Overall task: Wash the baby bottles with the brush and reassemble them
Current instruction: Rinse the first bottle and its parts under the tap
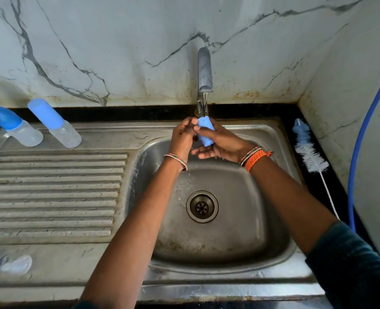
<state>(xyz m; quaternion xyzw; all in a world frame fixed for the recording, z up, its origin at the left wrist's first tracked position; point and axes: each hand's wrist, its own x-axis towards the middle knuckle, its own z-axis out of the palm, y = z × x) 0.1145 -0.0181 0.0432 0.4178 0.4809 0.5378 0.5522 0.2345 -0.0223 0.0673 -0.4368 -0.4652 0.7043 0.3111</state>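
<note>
Bottle parts, blurred, clear plastic with a blue bit [8, 265], lie nearest me on the steel drainboard's front-left corner. Over the stainless sink basin [206, 241] my left hand [182, 137] and right hand [222, 146] both grip a blue cylindrical plastic cap [205, 131], fingers curled round it, under the running steel tap [205, 70]. White-and-blue bristle bottle brush [310, 152] lies on the black counter right of the sink. Two clear baby bottles, blue-capped [17, 128] [55, 123], lie on the far-left drainboard.
</note>
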